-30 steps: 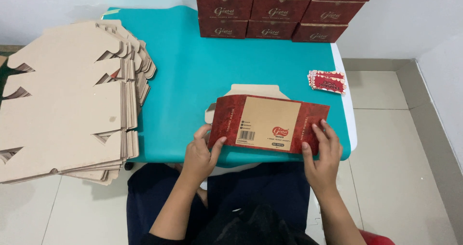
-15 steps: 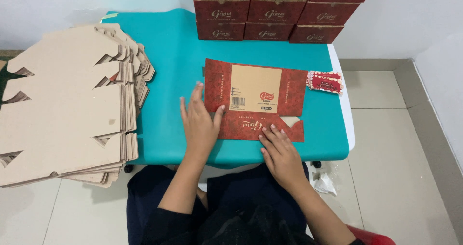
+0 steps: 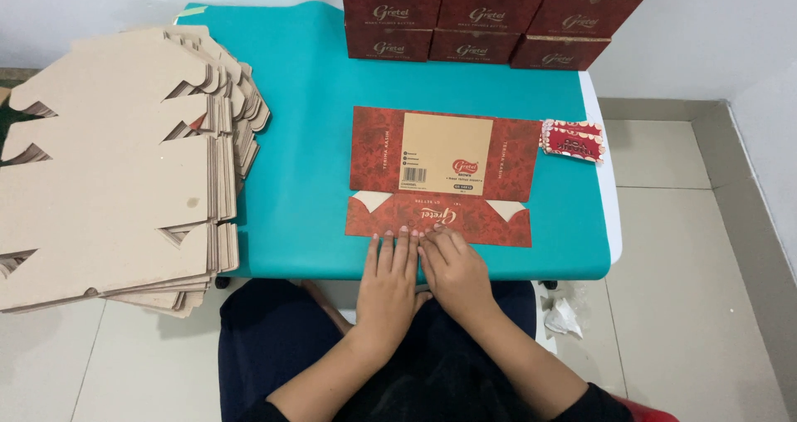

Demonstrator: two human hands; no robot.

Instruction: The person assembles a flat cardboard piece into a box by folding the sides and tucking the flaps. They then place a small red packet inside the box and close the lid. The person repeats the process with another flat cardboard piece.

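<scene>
Head view, looking straight down: nearest are the person's dark-clothed lap and two forearms reaching forward. The left hand (image 3: pixel 390 277) and the right hand (image 3: pixel 454 273) lie side by side, touching each other, palms down at the near edge of the tabletop (image 3: pixel 307 140), which is covered in teal. Both sets of fingers are stretched out flat and together, gripping nothing; their tips press on the near flap of a flattened red carton (image 3: pixel 440 177). That carton lies unfolded near the middle of the tabletop, slightly right of centre, printed side up: a narrow red flap closest to the hands, then a fold line, then a wider panel with a tan rectangle in its middle and red patterned bands on either side.

Just right of the carton's far panel, at the right edge of the tabletop, sits a small stack of red patterned labels (image 3: pixel 571 140), close to the carton but apart from it. To the left, well apart from the hands, a thick pile of plain brown cardboard blanks (image 3: pixel 108 181) lies fanned out, overhanging the left side of the tabletop. On the tiled floor at the lower right lies a scrap of crumpled white paper (image 3: pixel 564 318). Farthest away, along the back edge of the tabletop against the white wall, stand assembled red boxes (image 3: pixel 490 19) stacked in rows.
</scene>
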